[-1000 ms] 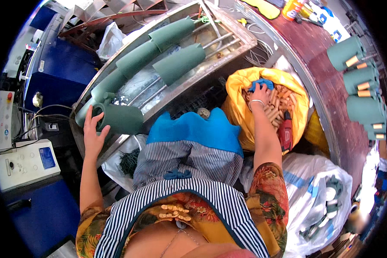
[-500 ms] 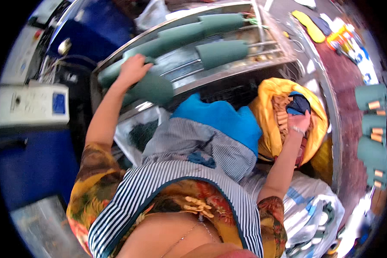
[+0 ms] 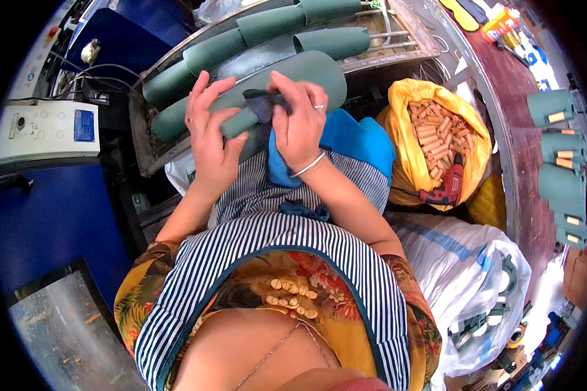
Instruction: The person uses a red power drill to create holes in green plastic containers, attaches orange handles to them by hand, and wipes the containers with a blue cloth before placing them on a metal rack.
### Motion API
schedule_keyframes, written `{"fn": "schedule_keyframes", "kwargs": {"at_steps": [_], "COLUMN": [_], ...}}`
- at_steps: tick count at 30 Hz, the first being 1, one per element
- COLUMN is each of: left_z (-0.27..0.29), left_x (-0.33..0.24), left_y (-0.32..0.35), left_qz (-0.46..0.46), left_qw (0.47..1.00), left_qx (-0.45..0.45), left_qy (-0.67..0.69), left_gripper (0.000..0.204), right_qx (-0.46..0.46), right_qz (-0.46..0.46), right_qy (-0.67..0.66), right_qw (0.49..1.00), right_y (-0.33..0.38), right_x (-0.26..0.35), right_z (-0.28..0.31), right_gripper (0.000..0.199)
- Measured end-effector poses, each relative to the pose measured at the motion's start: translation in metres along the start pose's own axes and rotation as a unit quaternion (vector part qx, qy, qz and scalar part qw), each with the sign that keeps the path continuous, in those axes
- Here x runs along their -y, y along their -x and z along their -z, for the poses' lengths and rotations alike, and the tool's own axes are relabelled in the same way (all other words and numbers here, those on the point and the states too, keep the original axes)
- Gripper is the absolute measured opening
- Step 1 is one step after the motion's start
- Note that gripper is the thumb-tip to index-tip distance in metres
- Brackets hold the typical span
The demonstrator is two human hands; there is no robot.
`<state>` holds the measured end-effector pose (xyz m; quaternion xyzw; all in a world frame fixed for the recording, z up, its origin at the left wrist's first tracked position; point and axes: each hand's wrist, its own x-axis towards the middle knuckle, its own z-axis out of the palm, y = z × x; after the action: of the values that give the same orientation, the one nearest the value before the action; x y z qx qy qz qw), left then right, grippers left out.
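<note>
A green, bottle-shaped piece (image 3: pixel 316 75) with a wide body and a narrow neck lies slanted in front of me, its neck pointing lower left. My right hand (image 3: pixel 298 124) is closed on a dark cloth (image 3: pixel 259 104) at the neck; a blue part of the cloth (image 3: pixel 280 166) hangs below. My left hand (image 3: pixel 210 140) is beside the neck's end, fingers apart and curved; whether it touches the neck is hard to tell.
Behind is a frame (image 3: pixel 407 55) bearing several green tubes (image 3: pixel 270 26). A yellow sack (image 3: pixel 398 104) on the right holds tan plugs (image 3: pixel 430 133) and a red power tool (image 3: pixel 447 186). A white sack (image 3: pixel 430 267) stands nearer. Green pieces (image 3: pixel 557 176) line the brown table (image 3: pixel 518 156).
My right hand has left the yellow sack, bringing the cloth to the green piece. My left hand has moved right and nearer from the frame, and the piece now lies before me.
</note>
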<state>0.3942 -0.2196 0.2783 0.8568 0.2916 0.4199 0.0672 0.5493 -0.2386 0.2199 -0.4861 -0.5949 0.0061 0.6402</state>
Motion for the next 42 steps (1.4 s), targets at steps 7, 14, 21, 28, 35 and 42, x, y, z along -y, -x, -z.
{"fn": "schedule_keyframes", "kwargs": {"at_steps": [7,14,21,28,35,42], "left_z": [0.002,-0.061,-0.06,-0.047,-0.038,-0.043], "left_x": [-0.008,-0.001,0.01,0.067,0.005,-0.026], "left_y": [0.016,0.036,0.032,0.069,0.008,-0.003], "left_qz": [-0.191,0.365,0.671,0.595,0.22,-0.295], "left_qw": [0.971,0.808,0.451,0.496,0.872,0.946], "left_qx": [0.061,-0.182,-0.075,0.112,0.112,0.104], "left_qy": [-0.13,0.426,0.583,0.622,0.423,0.089], "left_gripper": [0.026,0.031,0.038,0.031,0.032,0.012], "right_qx": [0.11,-0.297,-0.146,0.066,0.265,0.156], "right_qz": [-0.286,-0.397,-0.536,-0.256,-0.267,-0.591], "right_qy": [0.201,-0.419,-0.678,-0.641,-0.269,-0.48], "right_qw": [0.931,0.761,0.481,0.72,0.887,0.63], "right_y": [-0.045,0.008,0.048,0.043,0.075,0.098], "right_x": [-0.086,-0.079,-0.012,-0.073,-0.125,-0.145], "right_z": [0.021,-0.001,0.011,0.083,0.167,0.227], "right_gripper": [0.045,0.057,0.053,0.044,0.037,0.033]}}
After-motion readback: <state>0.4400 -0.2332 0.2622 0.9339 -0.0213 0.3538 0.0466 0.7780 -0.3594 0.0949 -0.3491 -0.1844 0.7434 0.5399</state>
